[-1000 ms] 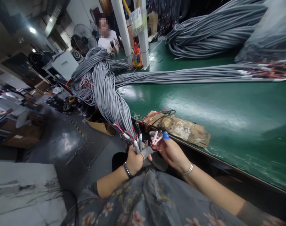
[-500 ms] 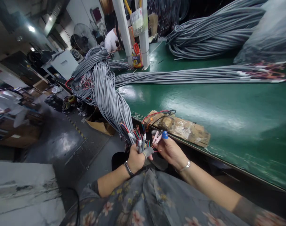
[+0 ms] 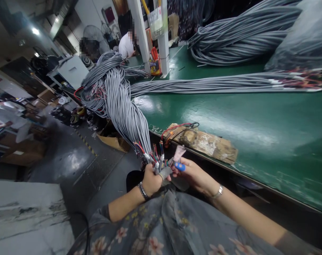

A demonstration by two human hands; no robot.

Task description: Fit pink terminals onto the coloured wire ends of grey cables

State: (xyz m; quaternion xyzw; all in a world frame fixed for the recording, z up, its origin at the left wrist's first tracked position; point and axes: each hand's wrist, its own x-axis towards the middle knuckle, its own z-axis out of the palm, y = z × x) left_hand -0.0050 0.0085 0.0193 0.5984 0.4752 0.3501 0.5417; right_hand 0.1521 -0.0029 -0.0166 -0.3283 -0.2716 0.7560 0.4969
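Note:
My left hand (image 3: 152, 180) is closed around the ends of several grey cables (image 3: 161, 166), a grey cover on its thumb. White collars and stripped coloured wires (image 3: 155, 152) stick up from the grip. Just to the right, my right hand (image 3: 194, 174) is closed in a pinch, with a blue cover (image 3: 179, 166) on one finger. A small pink clip (image 3: 179, 152), blurred, sticks up from its fingers beside the wire ends. What the fingertips touch is too small to make out. The thick bundle of grey cables (image 3: 124, 109) hangs over the table edge beyond my left hand.
On the green table (image 3: 230, 113) lie a worn wooden block (image 3: 211, 147) with red and black leads, a long row of grey cables (image 3: 203, 86) and a large coil (image 3: 237, 39). A white post (image 3: 164, 46) stands behind. Another person (image 3: 126, 46) is at the back.
My right hand has turned and its blue-covered finger has dropped lower, while the pink clip has swung upward. My left hand keeps its hold on the cables.

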